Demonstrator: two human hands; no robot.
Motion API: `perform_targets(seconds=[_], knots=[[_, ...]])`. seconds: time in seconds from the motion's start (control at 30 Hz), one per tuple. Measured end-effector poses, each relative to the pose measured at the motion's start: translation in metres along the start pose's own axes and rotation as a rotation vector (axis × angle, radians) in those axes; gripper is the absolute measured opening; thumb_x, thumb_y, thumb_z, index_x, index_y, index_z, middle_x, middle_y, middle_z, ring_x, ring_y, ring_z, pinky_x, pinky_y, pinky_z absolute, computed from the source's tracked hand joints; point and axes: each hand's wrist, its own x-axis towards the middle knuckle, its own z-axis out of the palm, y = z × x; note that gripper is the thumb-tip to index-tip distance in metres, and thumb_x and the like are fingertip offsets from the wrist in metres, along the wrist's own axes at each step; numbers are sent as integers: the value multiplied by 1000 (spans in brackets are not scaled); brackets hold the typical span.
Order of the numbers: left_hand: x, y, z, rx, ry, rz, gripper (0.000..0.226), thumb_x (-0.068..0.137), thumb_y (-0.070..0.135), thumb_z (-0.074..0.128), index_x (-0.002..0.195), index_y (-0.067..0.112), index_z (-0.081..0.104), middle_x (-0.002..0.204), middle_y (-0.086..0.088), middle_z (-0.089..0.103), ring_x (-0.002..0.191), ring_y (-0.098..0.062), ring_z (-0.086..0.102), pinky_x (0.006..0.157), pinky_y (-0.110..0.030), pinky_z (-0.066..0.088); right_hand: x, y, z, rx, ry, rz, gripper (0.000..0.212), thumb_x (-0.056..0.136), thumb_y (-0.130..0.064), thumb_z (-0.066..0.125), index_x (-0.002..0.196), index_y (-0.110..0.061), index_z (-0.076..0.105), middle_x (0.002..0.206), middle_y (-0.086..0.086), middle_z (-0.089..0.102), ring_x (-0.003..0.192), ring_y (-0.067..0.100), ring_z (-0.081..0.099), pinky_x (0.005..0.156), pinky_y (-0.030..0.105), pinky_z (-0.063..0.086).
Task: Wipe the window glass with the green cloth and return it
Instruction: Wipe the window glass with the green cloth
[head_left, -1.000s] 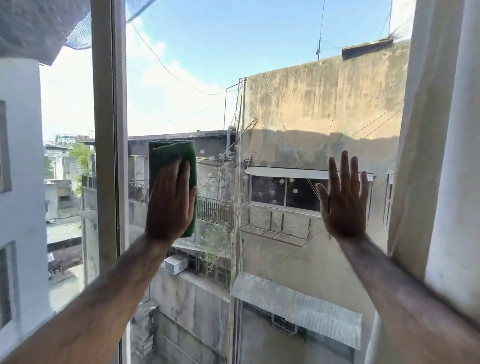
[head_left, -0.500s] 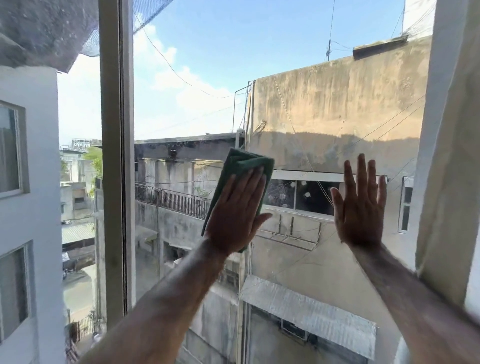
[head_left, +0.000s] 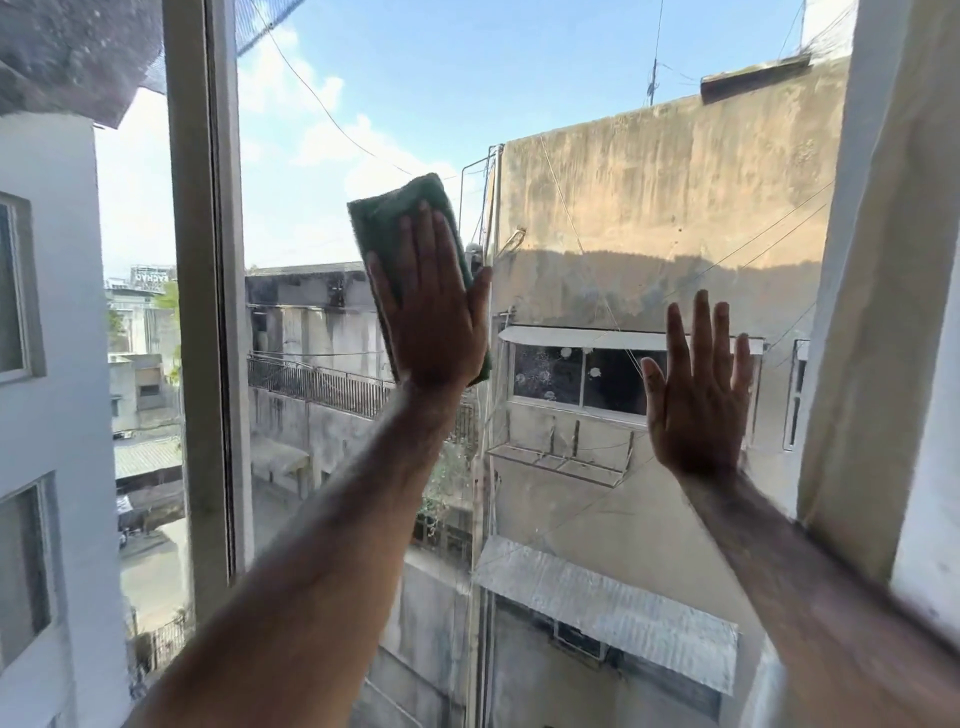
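so out past the window glass (head_left: 597, 249) there's a tan stained concrete building (head_left: 670, 192) on the right with a dark window (head_left: 587, 374) under a small awning, a corrugated metal canopy (head_left: 608, 608) lower down, and a balcony railing (head_left: 317, 384) running along the grey block further left. wires cross the blue sky up top. the upright window frame (head_left: 202, 312) splits the view on the left, and there's a white building (head_left: 47, 364) beyond it at the far left edge. on the right edge the pale inner frame or wall (head_left: 883, 312) crowds in right beside my right arm. nothing sits between me and the pane except my own arms. my left hand (head_left: 434, 312) is stretched up and out, palm flat, fingers straight and close together, pressing the green cloth (head_left: 395, 218) against the glass near the middle of the pane. the cloth looks folded into a longish pad, tilted a bit to the left, its top sticking out above my fingertips and a bit of its lower edge showing by my wrist. my right hand (head_left: 698, 400) is lower and well apart to the right, wide open with fingers spread and pointing up, palm toward the glass, holding nothing. can't really tell if it's actually touching the pane.
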Motion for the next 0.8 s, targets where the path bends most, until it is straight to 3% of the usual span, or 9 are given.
perform_targets(seconds=[0.1, 0.23, 0.3, 0.4, 0.5, 0.57, 0.63, 0.8], knots=[[-54, 31, 18, 6, -84, 341, 74, 108, 58, 21, 162, 8, 24, 172, -12, 24, 160, -30, 17, 127, -60, 20, -1, 0, 0, 16, 10, -19, 63, 115, -43, 28, 171, -16, 21, 181, 15, 15, 169, 32, 12, 135, 59, 16], [-139, -7, 13, 88, -191, 642, 75, 108, 60, 30, 164, 12, 18, 174, -9, 16, 161, -28, 12, 122, -62, 30, 0, 0, 0, 13, 21, -25, 62, 115, -44, 26, 171, -15, 23, 180, 15, 16, 168, 34, 13, 134, 61, 18], [-154, -40, 3, 73, -201, 632, 72, 107, 56, 38, 162, 11, 26, 172, -8, 24, 160, -28, 17, 120, -63, 33, 1, -2, 0, 16, 16, -18, 62, 115, -43, 25, 171, -16, 23, 180, 14, 16, 168, 33, 13, 134, 60, 17], [-129, -61, -4, 31, -150, 376, 69, 107, 48, 46, 160, 8, 31, 169, -13, 29, 158, -31, 23, 124, -65, 25, -2, -4, -1, 22, 22, -13, 61, 116, -42, 25, 171, -16, 24, 180, 14, 17, 168, 32, 13, 135, 59, 17], [-68, -33, 0, 19, -53, 45, 68, 109, 50, 33, 162, 7, 26, 170, -12, 28, 159, -29, 20, 126, -62, 20, -3, -3, -1, 33, 28, -13, 60, 116, -40, 25, 170, -15, 26, 180, 14, 19, 168, 32, 13, 135, 58, 16], [-31, -1, 5, 0, -22, -62, 69, 108, 52, 27, 163, 9, 24, 171, -10, 26, 160, -28, 19, 127, -61, 19, -3, -4, -1, 57, 42, -10, 57, 117, -37, 25, 169, -15, 29, 179, 14, 21, 168, 32, 15, 136, 57, 16], [-16, 30, 13, -17, -11, -10, 70, 107, 52, 27, 161, 8, 28, 170, -11, 28, 159, -29, 22, 127, -61, 19, -3, -3, -1, 84, 59, -11, 55, 117, -33, 26, 169, -15, 31, 179, 14, 23, 168, 31, 16, 136, 57, 16], [-77, 64, 33, -52, -115, 478, 70, 109, 55, 32, 163, 11, 24, 172, -9, 23, 161, -29, 14, 125, -62, 21, -2, -2, 1, 109, 89, -26, 51, 117, -25, 33, 167, -13, 34, 178, 14, 26, 167, 32, 19, 137, 55, 15]])
